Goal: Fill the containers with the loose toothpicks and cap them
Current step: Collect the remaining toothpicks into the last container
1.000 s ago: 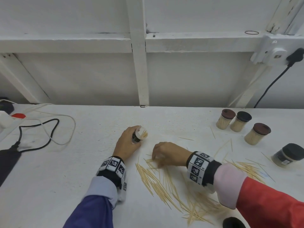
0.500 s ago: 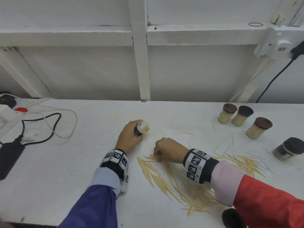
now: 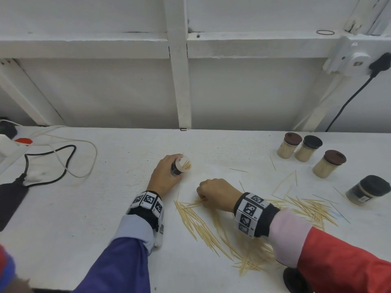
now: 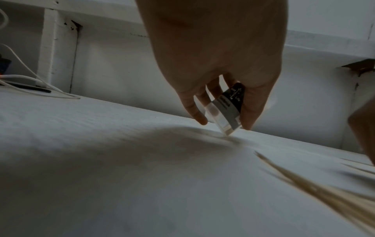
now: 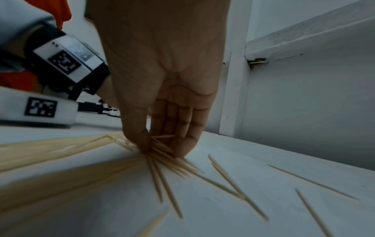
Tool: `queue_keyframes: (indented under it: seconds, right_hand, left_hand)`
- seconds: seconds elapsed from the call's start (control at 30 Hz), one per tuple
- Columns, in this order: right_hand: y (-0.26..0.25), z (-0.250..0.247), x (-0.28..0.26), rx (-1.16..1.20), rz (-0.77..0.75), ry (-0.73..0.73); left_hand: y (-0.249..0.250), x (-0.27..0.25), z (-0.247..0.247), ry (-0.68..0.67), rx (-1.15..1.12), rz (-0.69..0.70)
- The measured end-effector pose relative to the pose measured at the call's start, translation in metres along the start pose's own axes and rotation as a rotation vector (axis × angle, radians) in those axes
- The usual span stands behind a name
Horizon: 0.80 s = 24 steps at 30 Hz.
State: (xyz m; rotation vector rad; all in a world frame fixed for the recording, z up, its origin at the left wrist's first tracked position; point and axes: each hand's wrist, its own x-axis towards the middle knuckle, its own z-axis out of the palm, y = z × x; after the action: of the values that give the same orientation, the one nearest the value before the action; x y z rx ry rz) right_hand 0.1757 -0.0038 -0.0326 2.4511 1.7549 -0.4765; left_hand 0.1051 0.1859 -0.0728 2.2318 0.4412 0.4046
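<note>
Head view shows, nearest the person, a black lid (image 3: pixel 296 280) at the table's near edge beside the red sleeve (image 3: pixel 347 261), and just beyond it the thick end of the loose toothpicks (image 3: pixel 203 227), which fan across the white table (image 3: pixel 84 208) in a long pile. The right hand (image 3: pixel 215 194) sits at the far end of that pile with its fingers curled down; in the right wrist view the thumb and fingertips (image 5: pixel 183 150) pinch a small bundle of toothpicks against the table, the rest splaying out underneath. Just beside it, to the left and a little further off, the left hand (image 3: pixel 164 176) grips an open jar (image 3: pixel 181 165), fingers wrapped round its side. The jar is tilted, its mouth turned toward the right hand, and a few toothpicks show inside; the left wrist view shows its lower edge touching the table. More toothpicks lie scattered to the right, reaching toward a black-capped jar (image 3: pixel 368 192) that leans near the right edge. Further back on the right stand three full, capped jars (image 3: pixel 306 152), two with brown lids and one with a black lid. On the far left a black cable (image 3: pixel 48 166) and a white cable (image 3: pixel 84 157) loop over the table, in front of the white wall frame (image 3: pixel 178 81).
</note>
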Motion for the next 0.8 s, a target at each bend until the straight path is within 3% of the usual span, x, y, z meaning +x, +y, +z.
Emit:
queue_keyframes:
  seconds: [0.27,0.5,0.7,0.8]
  right_hand:
    - [-0.008,-0.005,-0.006,-0.087,0.001,-0.011]
    - [-0.003,0.000,-0.004,-0.012,0.012,-0.004]
    - [0.012,-0.014,-0.005,0.181,0.042,0.085]
    - [0.022,-0.019,-0.003,0.425,0.039,0.117]
  left_hand:
    - [0.002,-0.001,0.002,0.000,0.007,0.005]
    - [0.003,-0.001,0.003,-0.015,0.010,0.014]
    - [0.004,-0.001,0.002,-0.021,-0.040,-0.024]
    - [0.005,-0.002,0.003,-0.046,-0.038,-0.043]
